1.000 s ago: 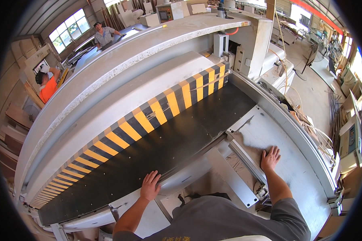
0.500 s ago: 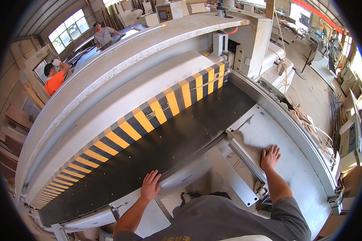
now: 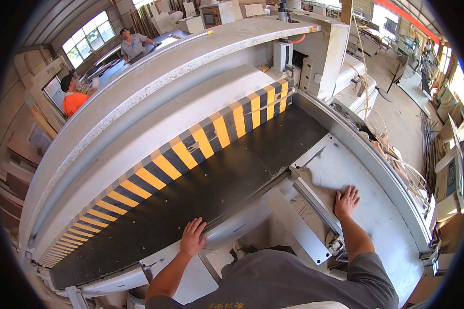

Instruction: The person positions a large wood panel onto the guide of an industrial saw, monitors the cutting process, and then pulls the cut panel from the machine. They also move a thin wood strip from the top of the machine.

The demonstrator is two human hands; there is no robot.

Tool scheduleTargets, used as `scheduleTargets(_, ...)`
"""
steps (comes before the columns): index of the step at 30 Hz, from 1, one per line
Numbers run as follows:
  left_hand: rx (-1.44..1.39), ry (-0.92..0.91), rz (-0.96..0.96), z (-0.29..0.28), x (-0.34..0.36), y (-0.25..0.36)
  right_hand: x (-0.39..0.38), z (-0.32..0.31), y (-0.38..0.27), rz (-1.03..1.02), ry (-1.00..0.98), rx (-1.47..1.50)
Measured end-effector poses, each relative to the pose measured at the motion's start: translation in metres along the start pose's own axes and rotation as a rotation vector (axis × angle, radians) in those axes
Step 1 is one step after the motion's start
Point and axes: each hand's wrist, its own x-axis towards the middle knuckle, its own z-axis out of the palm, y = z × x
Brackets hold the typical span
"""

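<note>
Two bare hands are resting flat on a large industrial machine that is filling most of the frame. Low and left of centre, the left hand (image 3: 193, 237) is lying palm down with its fingers spread wide, holding nothing, its fingertips touching the front edge of the dark belt (image 3: 201, 190) that is running diagonally from the lower left toward the upper right. Right of centre, the right hand (image 3: 346, 201) is pressing palm down on the pale grey table surface (image 3: 366, 180), fingers also splayed wide and gripping nothing, just beside a metal guide rail (image 3: 314, 203) that is slanting between the two hands. Behind the belt, a yellow-and-black striped guard (image 3: 191, 149) is following the same diagonal, with the machine's curved grey housing (image 3: 154, 77) rising above it. In the upper left of the frame, a person in an orange top (image 3: 72, 98) is standing by another machine, and a second person in a grey shirt (image 3: 131, 44) is working farther back near the windows.
</note>
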Motion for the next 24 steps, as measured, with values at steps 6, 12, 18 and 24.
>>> scheduleTargets(6, -0.005, -0.003, -0.002, 0.0003, -0.0002, 0.0001, -0.0008, -0.0009, 0.0004, 0.001, 0.002, 0.001)
scheduleTargets(12, -0.018, 0.001, 0.005, -0.0017, 0.0004, 0.0012, -0.0016, -0.0028, -0.0012, 0.004, -0.001, 0.003)
scheduleTargets(18, -0.008, -0.006, 0.001, -0.0002, -0.0009, -0.0001, -0.0006, -0.0001, -0.0004, -0.001, 0.006, 0.001)
scheduleTargets(24, -0.007, -0.001, 0.004, -0.0009, -0.0003, 0.0012, -0.0001, 0.0004, 0.0007, 0.001, 0.001, 0.003)
